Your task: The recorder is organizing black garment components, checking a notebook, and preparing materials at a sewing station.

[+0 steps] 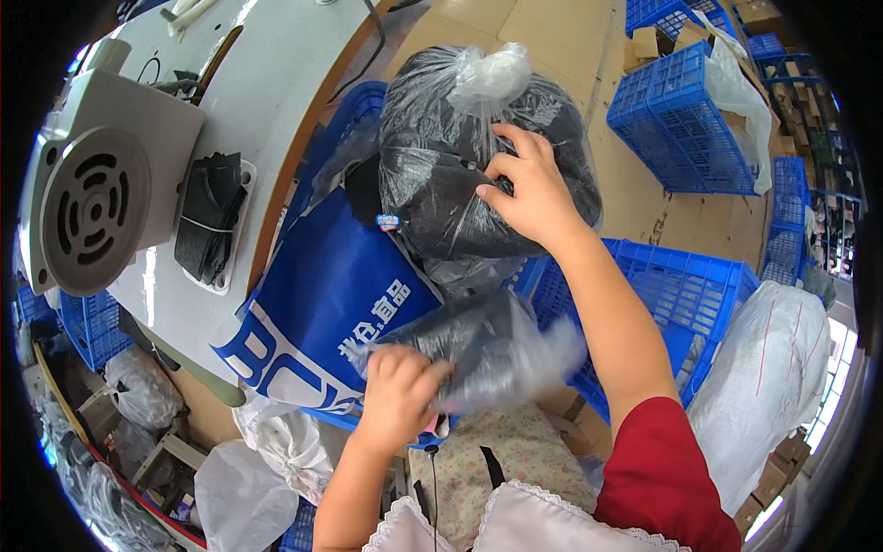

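A large clear plastic bag (pixel 432 156), full of black material and tied in a knot at its top, stands in front of me. My right hand (pixel 533 189) is on its side, fingers bent and fingertips gripping the plastic. Lower down, my left hand (pixel 400 386) is closed on a smaller clear plastic bag (pixel 469 340) with dark contents; the loose end of this bag is blurred by motion. Beneath it lies a blue printed bag (pixel 322 276) with white lettering. A small blue-and-red tag (pixel 388 222) shows at the large bag's lower left.
A white worktable (pixel 267 83) on the left carries a grey machine (pixel 97 212) and a tray of black strapped pieces (pixel 212 216). Blue crates (pixel 685 120) stand at the far right, another (pixel 671 285) beside my right arm. A white sack (pixel 768 368) is at right.
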The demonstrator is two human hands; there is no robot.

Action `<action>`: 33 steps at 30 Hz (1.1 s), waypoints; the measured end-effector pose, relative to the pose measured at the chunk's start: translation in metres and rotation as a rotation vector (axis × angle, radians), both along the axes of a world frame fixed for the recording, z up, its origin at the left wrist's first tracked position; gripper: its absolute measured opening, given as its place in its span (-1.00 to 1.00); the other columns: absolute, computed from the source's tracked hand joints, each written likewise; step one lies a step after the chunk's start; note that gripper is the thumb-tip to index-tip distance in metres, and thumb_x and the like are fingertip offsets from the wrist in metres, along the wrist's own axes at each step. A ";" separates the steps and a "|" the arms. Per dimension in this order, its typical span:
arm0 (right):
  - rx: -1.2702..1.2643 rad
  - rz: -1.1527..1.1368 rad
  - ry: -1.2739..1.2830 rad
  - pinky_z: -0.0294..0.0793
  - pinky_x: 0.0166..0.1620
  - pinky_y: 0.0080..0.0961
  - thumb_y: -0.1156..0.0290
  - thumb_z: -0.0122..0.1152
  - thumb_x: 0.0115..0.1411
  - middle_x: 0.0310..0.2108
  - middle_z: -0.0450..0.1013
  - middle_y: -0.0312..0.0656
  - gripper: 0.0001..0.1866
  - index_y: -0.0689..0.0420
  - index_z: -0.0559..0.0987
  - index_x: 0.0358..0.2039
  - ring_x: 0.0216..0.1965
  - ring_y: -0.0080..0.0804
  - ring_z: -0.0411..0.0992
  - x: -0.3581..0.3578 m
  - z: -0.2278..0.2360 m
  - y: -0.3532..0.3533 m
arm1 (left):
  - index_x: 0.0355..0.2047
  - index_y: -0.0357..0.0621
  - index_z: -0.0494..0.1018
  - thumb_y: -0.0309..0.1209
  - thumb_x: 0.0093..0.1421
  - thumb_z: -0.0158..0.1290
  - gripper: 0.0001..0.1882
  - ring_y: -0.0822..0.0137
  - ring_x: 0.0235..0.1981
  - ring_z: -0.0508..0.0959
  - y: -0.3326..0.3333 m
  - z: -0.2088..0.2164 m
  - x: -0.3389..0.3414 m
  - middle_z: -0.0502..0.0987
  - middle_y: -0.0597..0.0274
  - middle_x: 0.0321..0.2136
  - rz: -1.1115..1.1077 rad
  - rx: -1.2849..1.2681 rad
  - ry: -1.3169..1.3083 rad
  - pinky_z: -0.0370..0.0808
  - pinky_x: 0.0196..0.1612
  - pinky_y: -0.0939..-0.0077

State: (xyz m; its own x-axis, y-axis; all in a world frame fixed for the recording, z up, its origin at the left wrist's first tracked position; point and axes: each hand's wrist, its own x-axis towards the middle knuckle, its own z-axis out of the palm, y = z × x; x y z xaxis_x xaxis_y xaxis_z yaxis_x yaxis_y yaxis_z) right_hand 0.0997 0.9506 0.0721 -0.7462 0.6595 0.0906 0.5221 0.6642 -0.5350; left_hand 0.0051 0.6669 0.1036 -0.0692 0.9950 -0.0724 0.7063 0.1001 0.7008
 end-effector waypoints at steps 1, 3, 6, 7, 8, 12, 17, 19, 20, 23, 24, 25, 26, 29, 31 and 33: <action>-0.001 -0.012 -0.003 0.23 0.14 -0.19 0.39 0.37 -0.12 0.12 0.26 -0.16 -0.83 0.14 0.54 -0.54 0.16 -0.04 0.14 0.002 0.000 0.001 | -0.21 -0.01 0.50 -0.44 -0.25 0.16 -0.54 0.22 -0.15 0.37 -0.010 0.002 0.003 0.36 0.27 -0.35 -0.043 0.163 0.027 0.29 0.01 0.16; -0.009 0.014 -0.036 0.24 0.14 -0.20 0.38 0.37 -0.12 0.12 0.26 -0.18 -0.82 0.14 0.54 -0.53 0.16 -0.07 0.13 0.004 -0.001 0.002 | -0.29 0.12 0.52 -0.41 -0.17 0.12 -0.67 0.28 -0.17 0.35 -0.036 0.003 0.009 0.35 0.35 -0.34 -0.073 0.341 0.159 0.39 -0.05 0.25; 0.021 0.046 -0.033 0.25 0.14 -0.20 0.38 0.36 -0.11 0.12 0.26 -0.19 -0.83 0.13 0.54 -0.53 0.17 -0.08 0.13 0.004 0.000 0.005 | -0.25 0.22 0.50 -0.39 -0.11 0.09 -0.66 0.25 -0.11 0.33 -0.060 -0.013 0.004 0.36 0.40 -0.26 -0.055 0.354 0.306 0.40 -0.06 0.30; 0.005 0.029 -0.041 0.25 0.13 -0.19 0.37 0.35 -0.10 0.12 0.26 -0.19 -0.83 0.13 0.55 -0.52 0.17 -0.09 0.13 0.005 0.002 0.004 | -0.25 0.24 0.49 -0.36 -0.08 0.10 -0.69 0.23 -0.05 0.31 -0.073 -0.026 0.001 0.36 0.41 -0.18 -0.087 0.281 0.338 0.40 -0.07 0.32; -0.002 0.024 -0.042 0.25 0.13 -0.19 0.37 0.35 -0.10 0.12 0.26 -0.19 -0.83 0.13 0.55 -0.52 0.17 -0.09 0.13 0.005 0.001 0.002 | -0.27 0.24 0.47 -0.31 -0.05 0.10 -0.73 0.23 -0.01 0.31 -0.082 -0.036 -0.002 0.38 0.41 -0.11 -0.122 0.234 0.357 0.38 -0.04 0.32; 0.021 0.016 -0.036 0.25 0.14 -0.19 0.36 0.35 -0.09 0.12 0.25 -0.20 -0.83 0.12 0.56 -0.50 0.17 -0.09 0.13 0.006 -0.003 0.001 | -0.28 0.23 0.45 -0.28 -0.03 0.09 -0.76 0.23 0.07 0.29 -0.102 -0.054 0.000 0.39 0.41 -0.03 -0.188 0.265 0.387 0.32 0.05 0.30; 0.040 0.023 -0.022 0.24 0.14 -0.18 0.36 0.34 -0.09 0.12 0.25 -0.20 -0.84 0.12 0.55 -0.51 0.17 -0.07 0.12 0.004 -0.005 0.001 | -0.32 0.10 0.45 -0.30 -0.09 0.09 -0.75 0.12 0.06 0.38 -0.089 -0.045 -0.006 0.45 0.26 -0.03 -0.138 0.188 0.307 0.36 0.02 0.21; 0.031 0.033 -0.013 0.24 0.13 -0.18 0.36 0.35 -0.10 0.12 0.25 -0.20 -0.83 0.12 0.55 -0.51 0.17 -0.07 0.12 0.001 -0.003 0.001 | -0.36 -0.06 0.43 -0.35 -0.09 0.09 -0.77 0.03 -0.05 0.48 -0.060 -0.031 -0.017 0.48 0.07 -0.07 0.001 0.199 0.190 0.44 -0.10 0.19; 0.022 0.035 -0.017 0.24 0.13 -0.17 0.36 0.35 -0.10 0.12 0.25 -0.20 -0.83 0.12 0.54 -0.51 0.17 -0.06 0.12 0.001 -0.003 0.001 | -0.37 -0.10 0.42 -0.37 -0.09 0.10 -0.77 0.01 -0.12 0.52 -0.047 -0.025 -0.022 0.51 0.03 -0.10 0.079 0.198 0.146 0.47 -0.16 0.21; 0.009 0.045 -0.028 0.23 0.14 -0.16 0.36 0.35 -0.10 0.12 0.25 -0.18 -0.82 0.13 0.53 -0.52 0.16 -0.04 0.12 0.006 -0.001 0.006 | -0.35 -0.22 0.41 -0.44 0.06 0.15 -0.82 -0.06 -0.35 0.57 -0.024 -0.009 -0.029 0.58 -0.01 -0.30 0.572 -0.086 -0.054 0.49 -0.36 0.33; 0.003 0.052 -0.039 0.23 0.14 -0.16 0.35 0.35 -0.11 0.12 0.25 -0.18 -0.82 0.13 0.53 -0.52 0.16 -0.04 0.12 0.005 -0.001 0.007 | -0.30 -0.26 0.42 -0.41 0.15 0.10 -0.82 0.06 -0.36 0.57 -0.009 0.009 -0.034 0.56 0.02 -0.36 0.690 -0.200 -0.191 0.46 -0.32 0.39; -0.003 0.055 -0.039 0.22 0.14 -0.15 0.35 0.36 -0.11 0.11 0.26 -0.16 -0.81 0.13 0.53 -0.52 0.16 -0.03 0.12 0.004 -0.002 0.007 | -0.28 -0.27 0.43 -0.41 0.17 0.09 -0.82 0.17 -0.35 0.55 -0.010 0.005 -0.040 0.55 0.07 -0.38 0.710 -0.144 -0.283 0.44 -0.28 0.44; 0.004 0.062 -0.027 0.22 0.14 -0.15 0.35 0.36 -0.11 0.11 0.26 -0.16 -0.81 0.13 0.53 -0.52 0.16 -0.03 0.12 0.004 -0.002 0.007 | -0.26 -0.28 0.43 -0.41 0.18 0.08 -0.81 0.28 -0.34 0.53 -0.013 -0.003 -0.046 0.54 0.12 -0.39 0.726 -0.085 -0.376 0.42 -0.25 0.48; -0.003 0.057 -0.048 0.22 0.14 -0.14 0.34 0.38 -0.13 0.12 0.25 -0.13 -0.78 0.14 0.53 -0.51 0.16 -0.03 0.12 0.005 0.002 0.008 | -0.16 -0.28 0.41 -0.36 0.24 0.02 -0.75 0.41 -0.21 0.43 -0.032 -0.015 -0.047 0.50 0.21 -0.27 0.843 -0.174 -0.593 0.35 -0.09 0.50; -0.006 0.073 -0.024 0.22 0.14 -0.14 0.33 0.38 -0.13 0.13 0.24 -0.12 -0.77 0.14 0.53 -0.49 0.18 -0.03 0.12 0.006 0.007 0.007 | -0.07 -0.27 0.38 -0.31 0.27 -0.01 -0.68 0.41 -0.13 0.40 -0.045 -0.023 -0.045 0.46 0.22 -0.17 0.947 -0.274 -0.749 0.31 -0.02 0.49; -0.023 0.110 -0.030 0.17 0.18 -0.13 0.26 0.37 -0.11 0.19 0.19 -0.08 -0.71 0.11 0.54 -0.39 0.23 -0.01 0.07 0.013 0.015 0.005 | 0.03 -0.24 0.31 -0.35 0.26 -0.02 -0.64 0.35 -0.07 0.41 -0.050 -0.028 -0.033 0.45 0.19 -0.09 1.012 -0.194 -1.062 0.32 0.02 0.44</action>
